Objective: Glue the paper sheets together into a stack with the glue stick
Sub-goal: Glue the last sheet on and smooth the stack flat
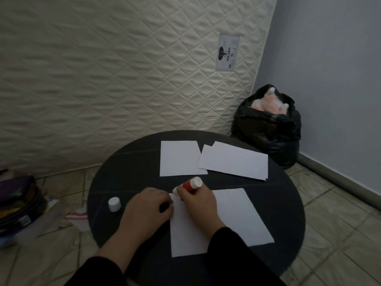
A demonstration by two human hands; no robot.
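Fingers (pixel 181 193) of the right hand (pixel 198 205) are clamped on the red glue stick (pixel 190 185), its tip pressed at the far left corner of the near paper sheet (pixel 233 217). The left hand (pixel 148 205) pins that sheet's left edge, fingers curled together. The cap (pixel 114 203) stands left of the sheet; the other sheets (pixel 233 161) lie beyond it on the tabletop (pixel 288 203). Even strokes out to every edge, I judge, would bond best.

The pale rectangular label (pixel 227 52) on the cream quilted mattress (pixel 123 79) reads "GAJAH", printed sideways. Its smaller print is too blurred to read.
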